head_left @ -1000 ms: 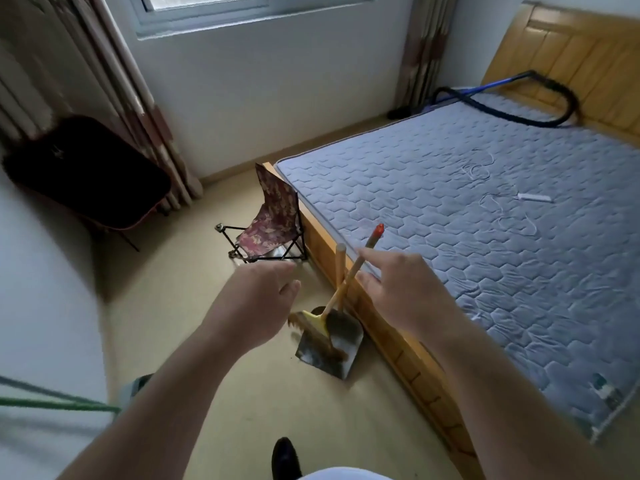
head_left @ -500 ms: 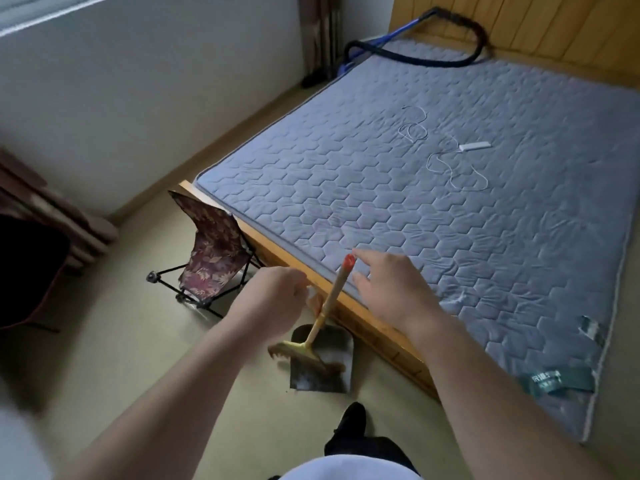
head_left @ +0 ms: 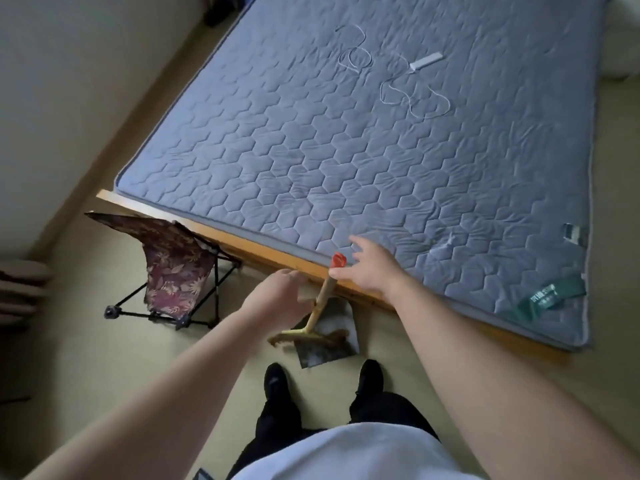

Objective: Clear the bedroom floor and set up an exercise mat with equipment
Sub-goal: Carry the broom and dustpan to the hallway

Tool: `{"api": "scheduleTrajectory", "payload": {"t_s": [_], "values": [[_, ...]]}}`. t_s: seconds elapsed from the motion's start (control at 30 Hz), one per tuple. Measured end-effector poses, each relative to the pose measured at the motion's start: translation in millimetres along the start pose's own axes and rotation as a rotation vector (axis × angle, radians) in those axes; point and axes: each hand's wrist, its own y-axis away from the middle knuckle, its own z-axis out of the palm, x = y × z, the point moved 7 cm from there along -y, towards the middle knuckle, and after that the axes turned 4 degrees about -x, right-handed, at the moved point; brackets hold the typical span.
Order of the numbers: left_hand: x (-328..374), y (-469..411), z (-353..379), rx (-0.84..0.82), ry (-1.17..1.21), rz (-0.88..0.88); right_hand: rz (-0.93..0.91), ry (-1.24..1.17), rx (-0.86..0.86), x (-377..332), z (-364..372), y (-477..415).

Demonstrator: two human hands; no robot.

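I've got R hand [head_left: 372, 271] fingers spread, thumb touching broom [head_left: 320, 303] under its red cap; L hand [head_left: 277, 299] loosely curled, grip unclear. Close both round handles, lift w/ dustpan [head_left: 341, 351] level.

The green tag [head_left: 543, 296] on the corner of the mattress [head_left: 346, 150] has small pale letters, too blurry to read.

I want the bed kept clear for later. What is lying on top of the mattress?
On the mattress lie a thin white cord in loose loops and a small white bar-shaped item. The mattress's far end is out of frame, so anything there cannot be seen.
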Motion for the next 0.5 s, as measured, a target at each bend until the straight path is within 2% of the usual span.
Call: {"api": "scheduleTrajectory", "payload": {"t_s": [0.13,0.33,0.5], "values": [[-11,-23,28,-0.128,-0.005,0.024,0.057,-0.202,0.002,27,32,-23],[-21,-46,48,-0.178,-0.093,0.134,0.062,-0.110,0.171,25,42,-29],[-22,-46,57,-0.119,-0.074,0.188,0.089,-0.101,0.226,31,46,-34]]}}
